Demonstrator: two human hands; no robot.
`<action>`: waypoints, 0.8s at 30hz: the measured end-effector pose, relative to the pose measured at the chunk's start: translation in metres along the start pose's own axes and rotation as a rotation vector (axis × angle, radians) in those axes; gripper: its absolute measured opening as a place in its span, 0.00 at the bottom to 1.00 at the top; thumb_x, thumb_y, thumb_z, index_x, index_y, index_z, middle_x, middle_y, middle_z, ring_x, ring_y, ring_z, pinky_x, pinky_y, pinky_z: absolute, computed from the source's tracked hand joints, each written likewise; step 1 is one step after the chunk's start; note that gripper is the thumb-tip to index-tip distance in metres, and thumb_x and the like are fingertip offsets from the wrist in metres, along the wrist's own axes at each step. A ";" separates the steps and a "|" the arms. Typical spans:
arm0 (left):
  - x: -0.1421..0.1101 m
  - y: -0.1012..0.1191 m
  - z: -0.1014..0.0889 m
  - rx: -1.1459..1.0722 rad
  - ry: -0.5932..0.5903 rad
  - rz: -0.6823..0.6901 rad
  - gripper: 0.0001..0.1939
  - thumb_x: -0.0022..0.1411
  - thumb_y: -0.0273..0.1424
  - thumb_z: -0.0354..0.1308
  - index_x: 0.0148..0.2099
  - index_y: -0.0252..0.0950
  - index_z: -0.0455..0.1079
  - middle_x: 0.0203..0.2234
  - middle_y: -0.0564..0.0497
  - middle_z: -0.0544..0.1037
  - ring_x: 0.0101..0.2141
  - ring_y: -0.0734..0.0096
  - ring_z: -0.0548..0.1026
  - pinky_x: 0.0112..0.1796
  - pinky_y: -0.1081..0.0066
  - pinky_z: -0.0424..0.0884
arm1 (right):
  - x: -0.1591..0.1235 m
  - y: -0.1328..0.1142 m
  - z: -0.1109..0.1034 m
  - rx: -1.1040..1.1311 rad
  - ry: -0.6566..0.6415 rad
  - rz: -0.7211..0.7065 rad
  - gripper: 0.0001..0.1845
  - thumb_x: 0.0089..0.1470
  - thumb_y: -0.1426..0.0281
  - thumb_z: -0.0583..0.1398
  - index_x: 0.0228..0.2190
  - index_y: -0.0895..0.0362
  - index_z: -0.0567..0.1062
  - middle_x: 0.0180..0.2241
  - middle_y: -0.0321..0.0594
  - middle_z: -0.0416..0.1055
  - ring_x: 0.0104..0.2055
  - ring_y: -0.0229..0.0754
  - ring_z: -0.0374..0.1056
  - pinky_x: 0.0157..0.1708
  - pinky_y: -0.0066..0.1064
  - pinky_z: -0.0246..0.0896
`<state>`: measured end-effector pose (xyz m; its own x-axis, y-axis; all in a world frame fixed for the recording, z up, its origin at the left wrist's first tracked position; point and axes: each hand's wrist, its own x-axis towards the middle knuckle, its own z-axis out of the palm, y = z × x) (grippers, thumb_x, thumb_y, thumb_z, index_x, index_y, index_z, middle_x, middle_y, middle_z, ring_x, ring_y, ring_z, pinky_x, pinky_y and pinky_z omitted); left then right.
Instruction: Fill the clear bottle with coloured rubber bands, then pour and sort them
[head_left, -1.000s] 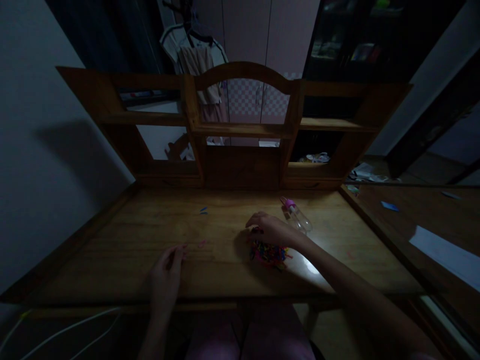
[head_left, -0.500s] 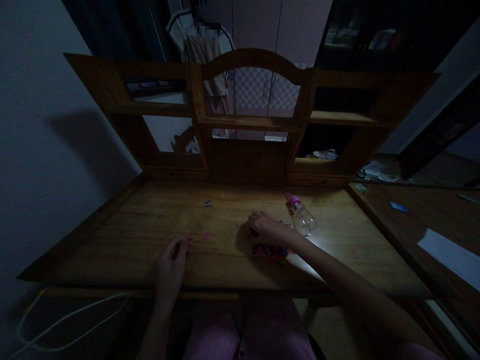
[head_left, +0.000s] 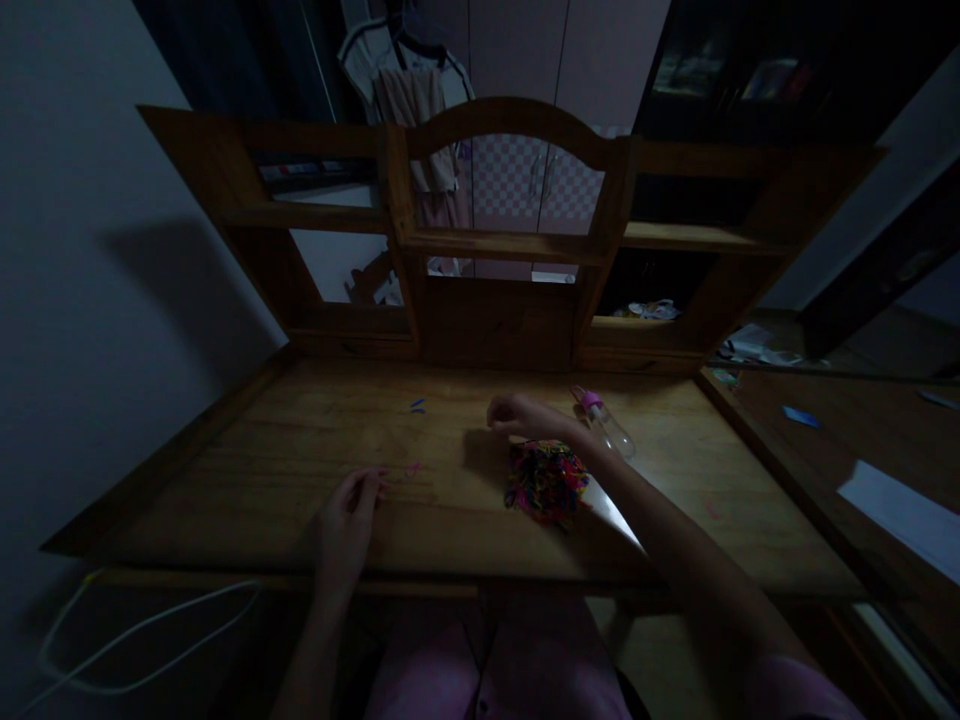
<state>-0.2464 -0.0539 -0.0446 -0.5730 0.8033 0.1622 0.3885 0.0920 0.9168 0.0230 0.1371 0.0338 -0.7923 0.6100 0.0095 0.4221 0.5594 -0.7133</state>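
A tangled heap of thin multicoloured bands or strands point(head_left: 547, 482) lies on the wooden desk point(head_left: 285, 450), right of centre. My right hand point(head_left: 514, 415) is raised just beyond and left of this heap, its fingers curled together; anything within them is hidden. On the left, my left hand point(head_left: 352, 505) rests at the desk with thumb and fingers drawn together, and I cannot make out what they hold. A small pink piece point(head_left: 412, 468) lies just right of its fingertips. Farther back are two short blue pieces point(head_left: 418, 406).
A clear bottle with a pink cap point(head_left: 611, 428) lies behind my right forearm. A wooden shelf unit point(head_left: 495, 245) rises along the desk's far edge. Another surface at the right holds a white paper point(head_left: 904, 515) and a blue packet point(head_left: 801, 416). A white cable point(head_left: 142, 630) hangs at lower left.
My right hand has lifted away from the multicoloured heap, moving slightly back and left and uncovering more of it. My left hand stays almost still.
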 end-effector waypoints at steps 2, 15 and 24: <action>0.000 0.001 0.000 0.013 -0.006 -0.004 0.21 0.62 0.47 0.52 0.41 0.35 0.74 0.30 0.49 0.78 0.32 0.64 0.75 0.37 0.68 0.70 | 0.021 0.013 -0.003 0.001 0.032 0.053 0.08 0.55 0.74 0.59 0.36 0.62 0.78 0.28 0.40 0.77 0.28 0.37 0.72 0.29 0.25 0.63; -0.003 0.004 0.000 0.019 -0.017 -0.002 0.22 0.63 0.48 0.51 0.41 0.36 0.74 0.29 0.49 0.78 0.33 0.63 0.75 0.37 0.68 0.70 | 0.049 0.018 -0.009 -0.172 0.260 0.168 0.12 0.60 0.66 0.58 0.40 0.58 0.79 0.35 0.42 0.79 0.35 0.39 0.74 0.34 0.24 0.64; -0.001 0.001 0.000 0.030 -0.016 -0.002 0.22 0.62 0.48 0.52 0.42 0.36 0.75 0.30 0.49 0.79 0.33 0.63 0.76 0.36 0.68 0.71 | -0.030 0.012 -0.019 -0.270 0.015 0.101 0.13 0.49 0.72 0.65 0.40 0.58 0.79 0.35 0.41 0.78 0.36 0.40 0.73 0.33 0.25 0.61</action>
<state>-0.2456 -0.0548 -0.0442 -0.5620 0.8125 0.1547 0.4090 0.1105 0.9058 0.0598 0.1363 0.0382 -0.7346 0.6773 -0.0403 0.6022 0.6235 -0.4986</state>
